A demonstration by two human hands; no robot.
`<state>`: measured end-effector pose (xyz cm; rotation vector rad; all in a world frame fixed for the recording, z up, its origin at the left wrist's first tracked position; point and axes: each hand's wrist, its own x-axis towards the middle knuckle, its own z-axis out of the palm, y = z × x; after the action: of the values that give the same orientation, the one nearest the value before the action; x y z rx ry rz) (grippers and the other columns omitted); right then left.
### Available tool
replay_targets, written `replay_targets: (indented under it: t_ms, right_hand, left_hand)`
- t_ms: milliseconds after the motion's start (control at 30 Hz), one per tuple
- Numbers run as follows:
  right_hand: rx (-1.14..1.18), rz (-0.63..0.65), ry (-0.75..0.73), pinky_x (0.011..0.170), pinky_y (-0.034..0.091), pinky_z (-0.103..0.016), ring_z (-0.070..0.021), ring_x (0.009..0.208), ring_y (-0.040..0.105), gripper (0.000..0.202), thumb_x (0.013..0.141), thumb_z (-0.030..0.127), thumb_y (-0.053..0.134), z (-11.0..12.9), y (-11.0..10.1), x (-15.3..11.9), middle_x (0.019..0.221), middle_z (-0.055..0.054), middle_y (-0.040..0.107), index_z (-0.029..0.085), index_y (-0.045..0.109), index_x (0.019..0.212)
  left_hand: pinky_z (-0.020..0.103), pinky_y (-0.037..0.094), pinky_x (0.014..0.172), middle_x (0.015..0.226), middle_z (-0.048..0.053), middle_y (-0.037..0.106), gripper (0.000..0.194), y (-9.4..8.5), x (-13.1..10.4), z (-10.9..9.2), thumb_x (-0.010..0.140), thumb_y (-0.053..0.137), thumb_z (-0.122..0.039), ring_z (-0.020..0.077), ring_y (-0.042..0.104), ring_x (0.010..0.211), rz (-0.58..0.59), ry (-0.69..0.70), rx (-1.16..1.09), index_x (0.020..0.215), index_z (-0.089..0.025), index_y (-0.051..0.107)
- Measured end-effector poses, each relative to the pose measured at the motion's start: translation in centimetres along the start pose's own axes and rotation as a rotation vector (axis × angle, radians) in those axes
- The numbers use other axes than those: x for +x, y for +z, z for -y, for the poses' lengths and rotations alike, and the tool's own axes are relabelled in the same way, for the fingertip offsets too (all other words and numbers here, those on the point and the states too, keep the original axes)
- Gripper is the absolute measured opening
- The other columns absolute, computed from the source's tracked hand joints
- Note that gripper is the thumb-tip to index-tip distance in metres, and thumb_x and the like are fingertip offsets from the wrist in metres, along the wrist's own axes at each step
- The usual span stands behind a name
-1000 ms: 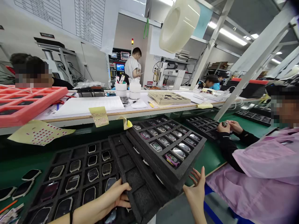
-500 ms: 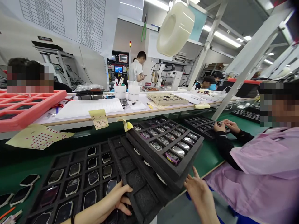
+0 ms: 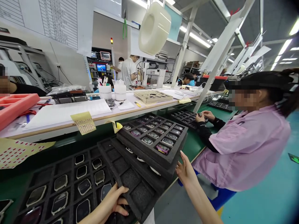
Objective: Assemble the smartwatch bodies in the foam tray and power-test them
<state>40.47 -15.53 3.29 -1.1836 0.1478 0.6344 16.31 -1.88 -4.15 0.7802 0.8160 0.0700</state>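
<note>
My left hand (image 3: 114, 200) is closed on the near left edge of a black foam tray (image 3: 141, 193), thumb on top and fingers beneath. The tray's visible compartments are bare. It lies tilted, partly under a skewed stack of foam trays (image 3: 173, 157); the top one holds several smartwatch bodies (image 3: 154, 135). At the stack's right side is my right hand (image 3: 187, 171), its index finger stretched up and its fingertips at the foam edge; whether they press on it is hard to tell. Left of these lies another foam tray (image 3: 67, 174) with larger watch bodies (image 3: 60, 202).
A shelf (image 3: 93, 124) with papers, white cups (image 3: 105, 91) and a beige tray (image 3: 153, 96) runs above the green bench. A tape roll (image 3: 154, 28) hangs overhead. To my right, a co-worker in pink (image 3: 243, 152) handles a small part beside another foam tray (image 3: 184, 118).
My view has swung right, so the co-worker shows more fully. My left hand keeps its hold on the foam tray, and my right hand stays beside the stack.
</note>
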Motion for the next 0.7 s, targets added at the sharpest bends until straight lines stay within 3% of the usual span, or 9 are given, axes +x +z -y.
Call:
replay_targets:
  t_ms: [133,267,400,533,700]
  right_hand:
    - [0.007,0.006,0.011,0.055,0.053,-0.025,-0.0158,0.069,0.062,0.031,0.071,0.033,0.069,1.8,1.3,0.7,0.082,0.0,0.064,0.023,0.058,0.098]
    - [-0.05,-0.036,0.093,0.052,0.052,-0.026,-0.0161,0.062,0.06,0.027,0.073,0.039,0.068,3.2,2.1,1.9,0.07,-0.002,0.06,0.018,0.056,0.085]
    - [-0.066,-0.005,0.129,0.056,0.054,-0.032,-0.0198,0.062,0.061,0.029,0.07,0.04,0.069,3.0,1.4,2.5,0.062,-0.001,0.057,0.019,0.052,0.082]
    - [0.007,0.083,0.176,0.059,0.054,-0.033,-0.023,0.07,0.065,0.026,0.069,0.033,0.065,2.4,0.9,2.2,0.068,-0.002,0.062,0.019,0.051,0.086]
    - [0.027,0.048,0.215,0.063,0.054,-0.033,-0.0238,0.075,0.067,0.018,0.067,0.024,0.059,2.5,1.1,2.1,0.069,-0.003,0.064,0.019,0.047,0.079]
  left_hand:
    - [0.026,0.052,0.038,0.099,0.014,0.063,0.085,0.0,-0.3,-0.2,0.055,0.076,-0.042,0.0277,0.068,0.07,0.032,0.016,-0.017,0.123,-0.015,0.034]
    - [0.025,0.052,0.037,0.105,0.015,0.061,0.083,0.0,-0.4,-0.3,0.056,0.075,-0.039,0.0267,0.068,0.068,0.033,0.008,-0.021,0.123,-0.016,0.031]
    - [0.025,0.051,0.036,0.105,0.015,0.061,0.085,-0.1,-0.1,-0.2,0.056,0.076,-0.04,0.0285,0.068,0.071,0.04,0.002,-0.038,0.124,-0.016,0.031]
    - [0.024,0.05,0.035,0.1,0.014,0.063,0.088,0.0,0.0,-0.2,0.053,0.077,-0.04,0.0303,0.068,0.072,0.032,-0.005,-0.039,0.124,-0.015,0.031]
    - [0.023,0.051,0.036,0.102,0.013,0.062,0.08,0.1,-0.2,-0.3,0.055,0.074,-0.039,0.0283,0.069,0.071,0.035,0.018,-0.009,0.121,-0.017,0.033]
